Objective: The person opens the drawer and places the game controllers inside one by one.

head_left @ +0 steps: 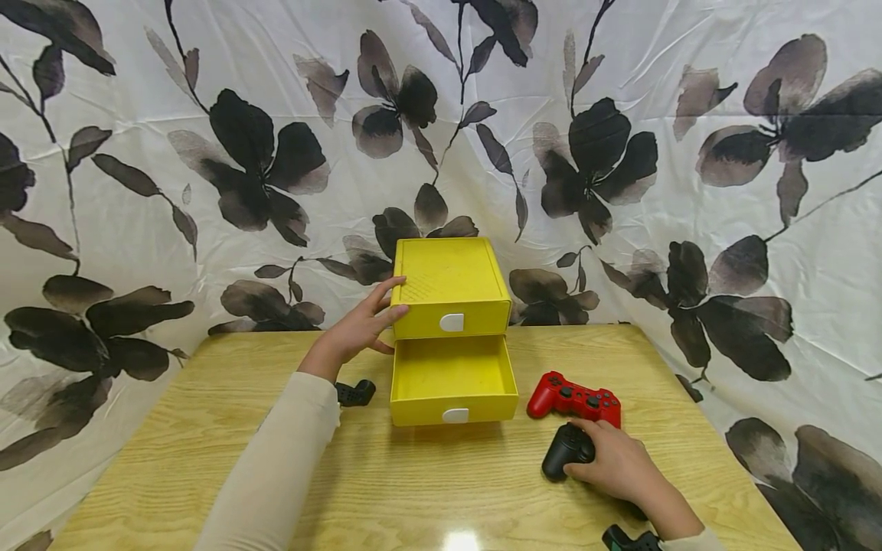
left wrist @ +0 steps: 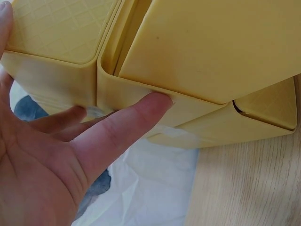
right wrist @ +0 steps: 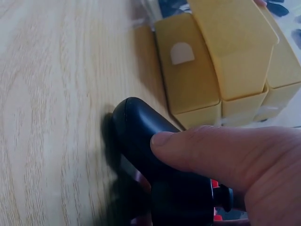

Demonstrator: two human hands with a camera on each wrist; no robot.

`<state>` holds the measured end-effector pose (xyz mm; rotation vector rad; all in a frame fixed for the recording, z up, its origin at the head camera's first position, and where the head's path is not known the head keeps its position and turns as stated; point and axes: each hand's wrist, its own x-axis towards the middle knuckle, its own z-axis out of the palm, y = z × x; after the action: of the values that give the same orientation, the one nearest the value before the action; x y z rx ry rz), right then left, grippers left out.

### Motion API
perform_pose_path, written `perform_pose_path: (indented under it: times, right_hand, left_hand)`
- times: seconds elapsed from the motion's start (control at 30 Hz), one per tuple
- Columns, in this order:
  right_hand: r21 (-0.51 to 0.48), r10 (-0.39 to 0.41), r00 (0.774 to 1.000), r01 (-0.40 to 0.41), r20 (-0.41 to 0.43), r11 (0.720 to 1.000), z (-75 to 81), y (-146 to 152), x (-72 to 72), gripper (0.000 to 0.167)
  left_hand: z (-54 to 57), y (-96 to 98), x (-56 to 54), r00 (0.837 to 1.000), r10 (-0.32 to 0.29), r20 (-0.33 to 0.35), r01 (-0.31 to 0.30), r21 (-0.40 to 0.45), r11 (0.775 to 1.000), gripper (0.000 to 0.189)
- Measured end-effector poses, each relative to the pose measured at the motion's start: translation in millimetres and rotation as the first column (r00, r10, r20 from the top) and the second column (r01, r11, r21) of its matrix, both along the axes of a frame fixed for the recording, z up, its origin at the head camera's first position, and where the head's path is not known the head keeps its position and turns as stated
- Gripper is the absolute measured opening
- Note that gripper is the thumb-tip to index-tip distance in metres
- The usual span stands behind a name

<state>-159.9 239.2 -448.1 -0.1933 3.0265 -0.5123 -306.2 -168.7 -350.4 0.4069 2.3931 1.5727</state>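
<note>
A yellow two-drawer box (head_left: 451, 269) stands at the back middle of the table, its lower drawer (head_left: 451, 371) pulled out and showing a bare floor. My left hand (head_left: 358, 329) rests on the box's left side, fingers spread toward the top edge. In the left wrist view its thumb (left wrist: 141, 115) lies straight along the yellow side wall. At the right, my right hand (head_left: 616, 463) grips a black game controller (head_left: 566, 453). The right wrist view shows the thumb (right wrist: 188, 146) over the controller's handle (right wrist: 141, 129), close to the wooden surface; the other fingers are mostly hidden.
A red game controller (head_left: 575, 400) lies just behind the black one, right of the drawer. Black wrist devices show at the left wrist (head_left: 354, 392) and right wrist (head_left: 630, 539). Behind the wooden table (head_left: 427, 490) hangs a white flowered cloth (head_left: 482, 168).
</note>
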Motion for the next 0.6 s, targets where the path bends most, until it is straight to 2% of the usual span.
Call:
perform_pose_path:
  times: [0.6]
  right_hand:
    - [-0.024,-0.002,0.996,0.004,0.092,1.000,1.3,4.2,-1.6,0.077]
  left_hand:
    - [0.8,-0.7,1.1,1.000,-0.010,-0.009,0.010,0.011,1.000,0.069]
